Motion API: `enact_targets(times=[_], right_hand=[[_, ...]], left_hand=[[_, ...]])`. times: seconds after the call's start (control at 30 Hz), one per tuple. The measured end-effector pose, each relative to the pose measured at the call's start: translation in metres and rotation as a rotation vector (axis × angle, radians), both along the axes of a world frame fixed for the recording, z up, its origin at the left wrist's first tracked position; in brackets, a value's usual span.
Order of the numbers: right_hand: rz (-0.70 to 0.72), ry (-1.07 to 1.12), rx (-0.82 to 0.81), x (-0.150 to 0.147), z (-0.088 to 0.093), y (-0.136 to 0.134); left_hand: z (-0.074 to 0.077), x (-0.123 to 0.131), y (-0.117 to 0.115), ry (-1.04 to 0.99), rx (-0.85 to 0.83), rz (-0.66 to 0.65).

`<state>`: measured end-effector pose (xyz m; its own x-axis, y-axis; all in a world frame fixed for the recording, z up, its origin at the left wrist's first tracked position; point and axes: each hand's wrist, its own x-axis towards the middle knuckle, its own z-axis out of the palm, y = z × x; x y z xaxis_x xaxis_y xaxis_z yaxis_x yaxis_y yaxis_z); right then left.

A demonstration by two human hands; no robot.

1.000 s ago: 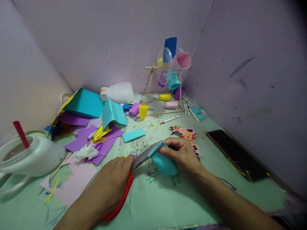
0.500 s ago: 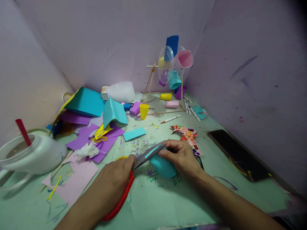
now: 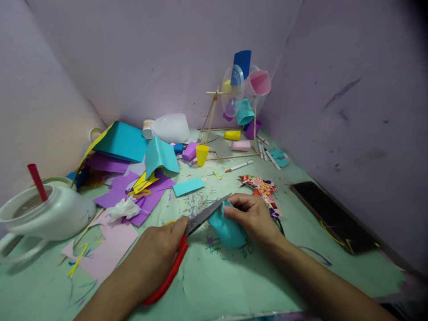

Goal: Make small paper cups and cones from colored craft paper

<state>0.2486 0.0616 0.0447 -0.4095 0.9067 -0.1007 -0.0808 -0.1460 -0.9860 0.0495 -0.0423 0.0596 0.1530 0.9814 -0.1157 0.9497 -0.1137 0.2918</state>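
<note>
Lower centre of frame: my right hand [image 3: 254,217] pinches the teal paper piece [image 3: 227,228] just above the table [image 3: 214,285]; my left hand [image 3: 159,252] grips the red-handled scissors [image 3: 182,244], blades at its top edge. Paper looks light, floppy, easily torn; best held close beside the cut.

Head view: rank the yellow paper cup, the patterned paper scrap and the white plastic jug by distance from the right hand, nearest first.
1. Patterned paper scrap: just beyond the right hand, touching its far edge.
2. Yellow paper cup: farther back, toward the left.
3. White plastic jug: far left edge of the table.
</note>
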Motion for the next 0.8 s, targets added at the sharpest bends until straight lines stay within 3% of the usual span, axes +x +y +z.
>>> enact_targets(times=[0.13, 0.2, 0.37, 0.63, 0.8], right_hand=[[0.000, 0.092, -0.125, -0.003, -0.005, 0.002], [0.023, 0.115, -0.164, -0.004, -0.006, 0.002], [0.048, 0.131, -0.182, -0.005, -0.008, 0.001], [0.040, 0.133, -0.154, -0.006, -0.008, 0.000], [0.094, 0.147, -0.160, -0.005, -0.007, 0.000]], left_hand=[[0.010, -0.012, 0.006, 0.144, 0.082, 0.188], [0.015, -0.017, 0.010, 0.272, 0.043, 0.266], [0.018, -0.021, 0.017, 0.324, -0.080, 0.293], [0.010, -0.033, 0.020, 0.328, -0.101, 0.403], [0.006, -0.043, 0.017, 0.325, -0.040, 0.380]])
